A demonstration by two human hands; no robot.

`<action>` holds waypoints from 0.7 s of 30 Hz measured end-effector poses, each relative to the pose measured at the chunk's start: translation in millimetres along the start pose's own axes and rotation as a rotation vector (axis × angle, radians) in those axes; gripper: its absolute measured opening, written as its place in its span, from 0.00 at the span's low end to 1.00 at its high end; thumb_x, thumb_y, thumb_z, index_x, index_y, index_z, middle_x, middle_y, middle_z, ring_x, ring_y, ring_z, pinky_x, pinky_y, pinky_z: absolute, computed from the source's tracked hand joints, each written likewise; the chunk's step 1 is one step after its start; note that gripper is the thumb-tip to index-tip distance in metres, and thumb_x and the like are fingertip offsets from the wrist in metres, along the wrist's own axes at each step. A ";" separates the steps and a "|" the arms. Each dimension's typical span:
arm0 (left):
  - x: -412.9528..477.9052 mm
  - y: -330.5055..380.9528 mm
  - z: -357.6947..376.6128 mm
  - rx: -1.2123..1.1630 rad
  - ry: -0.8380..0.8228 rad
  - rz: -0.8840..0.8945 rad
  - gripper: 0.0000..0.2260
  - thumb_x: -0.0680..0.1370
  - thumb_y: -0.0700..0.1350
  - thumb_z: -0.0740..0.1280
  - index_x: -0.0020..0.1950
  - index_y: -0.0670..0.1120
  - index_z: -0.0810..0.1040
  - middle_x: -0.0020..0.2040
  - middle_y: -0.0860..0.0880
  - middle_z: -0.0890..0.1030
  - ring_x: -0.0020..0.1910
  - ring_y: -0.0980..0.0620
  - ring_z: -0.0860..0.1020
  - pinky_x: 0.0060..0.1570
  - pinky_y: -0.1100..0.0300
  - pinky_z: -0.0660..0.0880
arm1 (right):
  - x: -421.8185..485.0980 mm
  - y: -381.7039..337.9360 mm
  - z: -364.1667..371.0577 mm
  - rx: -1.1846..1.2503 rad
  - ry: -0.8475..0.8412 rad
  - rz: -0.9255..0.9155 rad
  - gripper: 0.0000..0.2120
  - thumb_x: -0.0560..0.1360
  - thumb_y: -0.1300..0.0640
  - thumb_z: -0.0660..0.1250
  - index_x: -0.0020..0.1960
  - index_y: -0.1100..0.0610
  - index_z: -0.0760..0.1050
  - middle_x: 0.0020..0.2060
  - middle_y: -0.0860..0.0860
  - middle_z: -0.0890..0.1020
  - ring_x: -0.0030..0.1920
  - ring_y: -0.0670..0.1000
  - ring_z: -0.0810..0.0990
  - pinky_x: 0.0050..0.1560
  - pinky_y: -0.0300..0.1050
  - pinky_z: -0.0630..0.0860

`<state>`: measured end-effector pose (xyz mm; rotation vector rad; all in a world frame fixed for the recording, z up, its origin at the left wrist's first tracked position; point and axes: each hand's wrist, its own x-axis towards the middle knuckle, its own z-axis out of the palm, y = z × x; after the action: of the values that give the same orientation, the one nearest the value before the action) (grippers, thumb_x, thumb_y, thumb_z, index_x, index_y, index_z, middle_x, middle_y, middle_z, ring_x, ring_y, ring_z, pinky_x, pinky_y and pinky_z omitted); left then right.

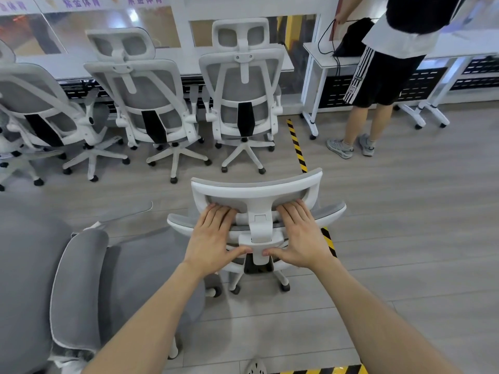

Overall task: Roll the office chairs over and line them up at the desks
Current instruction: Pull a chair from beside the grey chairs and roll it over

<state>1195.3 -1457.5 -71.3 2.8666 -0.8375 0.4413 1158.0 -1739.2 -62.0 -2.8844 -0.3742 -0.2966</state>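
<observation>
A white-framed office chair with grey mesh (256,190) stands right in front of me, its back towards me. My left hand (213,236) grips the backrest top left of the headrest post, fingers over the frame, thumb underneath. My right hand (297,236) grips it the same way on the right. Three matching chairs stand in a row at the long white desk (172,63): one at the left (40,103), one in the middle (145,95), one on the right (243,85).
Another grey chair (81,287) stands close on my left. A person in black shorts (383,76) stands at a separate white desk (321,52) at the right, handling a black bag (353,36). Yellow-black tape (297,144) runs along the grey floor.
</observation>
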 end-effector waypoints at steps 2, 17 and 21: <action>2.0 -0.4 2.1 0.004 0.006 -0.001 0.48 0.77 0.81 0.62 0.80 0.42 0.73 0.75 0.43 0.76 0.79 0.40 0.71 0.87 0.41 0.57 | 2.5 1.3 1.7 0.003 0.004 0.003 0.60 0.69 0.16 0.67 0.81 0.61 0.68 0.78 0.56 0.73 0.82 0.60 0.67 0.87 0.62 0.56; 14.0 7.5 8.3 0.014 -0.024 -0.020 0.48 0.78 0.80 0.61 0.81 0.43 0.72 0.77 0.43 0.74 0.80 0.40 0.69 0.88 0.41 0.55 | 8.7 14.4 -6.4 0.035 -0.056 0.067 0.62 0.64 0.14 0.66 0.84 0.53 0.64 0.81 0.49 0.70 0.84 0.54 0.63 0.89 0.56 0.51; 16.5 12.6 7.7 0.020 -0.037 -0.026 0.48 0.78 0.80 0.61 0.81 0.42 0.72 0.77 0.42 0.74 0.81 0.39 0.69 0.88 0.41 0.55 | 10.1 19.7 -8.0 0.045 -0.063 0.065 0.62 0.64 0.14 0.67 0.84 0.53 0.64 0.81 0.49 0.70 0.84 0.54 0.63 0.89 0.57 0.52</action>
<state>1203.6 -1477.9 -73.0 2.9092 -0.8046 0.3972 1171.5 -1757.4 -55.7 -2.8599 -0.2931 -0.1844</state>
